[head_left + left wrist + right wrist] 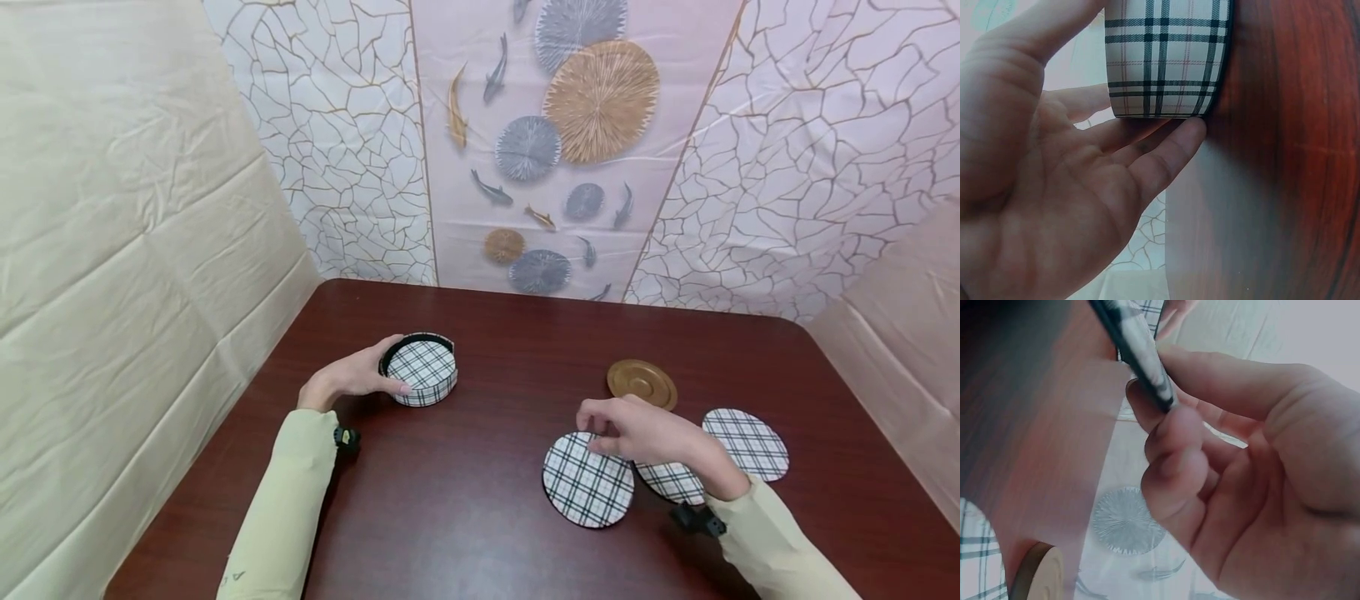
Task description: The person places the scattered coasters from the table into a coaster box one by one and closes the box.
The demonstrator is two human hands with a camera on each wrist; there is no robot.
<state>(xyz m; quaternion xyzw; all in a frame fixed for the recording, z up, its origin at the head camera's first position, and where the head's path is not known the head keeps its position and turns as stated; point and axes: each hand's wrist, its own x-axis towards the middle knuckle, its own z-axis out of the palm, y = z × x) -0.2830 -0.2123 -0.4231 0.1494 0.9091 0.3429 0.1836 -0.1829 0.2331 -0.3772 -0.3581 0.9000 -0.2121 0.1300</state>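
Observation:
On the left of the table my left hand curls round a round plaid coaster holder, thumb on the near side and fingers behind. Inside the holder lies a black-and-white plaid coaster; whether more lie beneath is hidden. In the left wrist view the holder's plaid wall sits between thumb and fingers. My right hand pinches another round plaid coaster by its edge. Seen edge-on in the right wrist view, that coaster is thin with a dark underside, tilted above the table.
Two more plaid coasters lie on the right, one partly under my right wrist and one beyond it. A brown round disc, perhaps a wooden lid or coaster, lies behind my right hand. Patterned cloth hangs past the table's back edge.

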